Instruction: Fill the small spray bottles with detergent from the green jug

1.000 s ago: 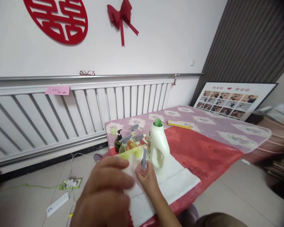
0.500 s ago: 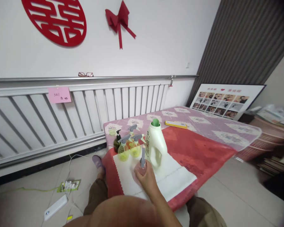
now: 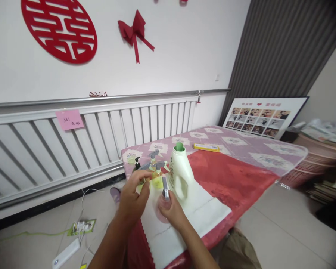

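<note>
My right hand [image 3: 172, 211] is closed round a small clear pinkish spray bottle [image 3: 165, 198] with a grey nozzle, held upright on the white cloth [image 3: 204, 213]. My left hand [image 3: 133, 198] reaches over the group of yellow-green spray bottles [image 3: 156, 179], its fingers curled at the nearest one's grey trigger head; whether it grips it is unclear. A dark pump bottle [image 3: 136, 164] stands behind them. A tall white detergent jug [image 3: 180, 175] with a green cap stands right beside the held bottle.
The low table has a red cloth [image 3: 235, 175] over a pink patterned one [image 3: 268, 149], with a flat yellow item [image 3: 206, 147] at the back. A white radiator [image 3: 86, 142] lines the wall. A power strip [image 3: 65, 252] and cables lie on the floor at left.
My left hand, out of sight half a second ago, has come forward to the yellow-green spray bottles. My right hand has stayed on the small bottle. The view has shifted slightly left.
</note>
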A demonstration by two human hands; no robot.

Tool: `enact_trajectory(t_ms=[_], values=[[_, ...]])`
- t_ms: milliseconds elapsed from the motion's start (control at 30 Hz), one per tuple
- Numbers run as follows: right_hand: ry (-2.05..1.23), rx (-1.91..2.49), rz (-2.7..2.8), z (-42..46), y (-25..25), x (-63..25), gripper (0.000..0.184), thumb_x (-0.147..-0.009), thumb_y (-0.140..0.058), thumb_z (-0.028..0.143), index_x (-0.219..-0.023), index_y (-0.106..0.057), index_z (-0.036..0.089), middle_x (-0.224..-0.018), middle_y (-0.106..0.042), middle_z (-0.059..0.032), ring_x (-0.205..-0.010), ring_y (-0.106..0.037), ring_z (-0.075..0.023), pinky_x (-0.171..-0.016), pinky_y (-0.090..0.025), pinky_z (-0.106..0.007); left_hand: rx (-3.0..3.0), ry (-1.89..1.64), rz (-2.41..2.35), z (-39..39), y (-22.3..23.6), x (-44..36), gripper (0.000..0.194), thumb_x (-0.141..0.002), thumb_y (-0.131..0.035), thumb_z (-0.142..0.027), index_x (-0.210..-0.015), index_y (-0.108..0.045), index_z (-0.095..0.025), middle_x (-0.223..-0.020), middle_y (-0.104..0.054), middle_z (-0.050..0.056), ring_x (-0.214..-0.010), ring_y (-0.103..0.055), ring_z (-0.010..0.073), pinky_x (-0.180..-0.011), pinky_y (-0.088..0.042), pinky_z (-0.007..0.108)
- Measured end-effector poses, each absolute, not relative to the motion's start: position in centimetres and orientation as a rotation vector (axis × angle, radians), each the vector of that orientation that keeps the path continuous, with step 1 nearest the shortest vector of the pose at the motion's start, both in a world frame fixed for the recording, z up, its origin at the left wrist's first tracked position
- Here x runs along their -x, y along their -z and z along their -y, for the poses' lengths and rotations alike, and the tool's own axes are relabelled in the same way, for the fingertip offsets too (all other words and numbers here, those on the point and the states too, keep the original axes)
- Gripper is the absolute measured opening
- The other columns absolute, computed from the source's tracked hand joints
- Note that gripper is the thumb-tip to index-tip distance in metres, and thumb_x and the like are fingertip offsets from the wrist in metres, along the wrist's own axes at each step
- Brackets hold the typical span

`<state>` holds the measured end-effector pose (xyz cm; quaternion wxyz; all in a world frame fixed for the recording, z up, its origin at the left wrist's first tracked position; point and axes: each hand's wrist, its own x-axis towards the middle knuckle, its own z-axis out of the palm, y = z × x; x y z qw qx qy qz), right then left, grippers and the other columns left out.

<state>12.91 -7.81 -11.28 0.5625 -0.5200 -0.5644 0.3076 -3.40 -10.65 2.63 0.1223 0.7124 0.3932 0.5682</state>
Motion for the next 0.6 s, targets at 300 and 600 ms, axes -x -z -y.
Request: enact_trajectory(t_ms=[300,600], values=[[-1.077,1.128,1.524,7.7,11.0,-15.1,0.044,-0.063,-0.066,0.014,-0.106,-0.056,0.021,-0.089,-0.065,0.0022,-0.083,-0.064,-0.0181,-0.079,-0.052,-0.032,-1.694,-1.026,-1.295,7.0,17.0,1.8,0.079,-0.058,-0.069,-0.018,-0.132,-0.041,-0.016,-0.133,-0.049,0.015,-0.124,-0.047,0.0315,-0.104,-0.038,0.049],[-0.965,1.205,1.287,7.8,11.3,-14.4,0.04,-0.078,-0.064,0.037,-0.115,-0.057,0.023,-0.116,-0.066,-0.0086,-0.112,-0.059,-0.0265,-0.097,-0.046,-0.043,-1.547,-1.023,-1.018,6.0,17.4,0.0,0.102,-0.055,-0.081,-0.02,-0.142,-0.029,-0.021,-0.148,-0.034,0.015,-0.136,-0.032,0.0353,-0.112,-0.03,0.05]])
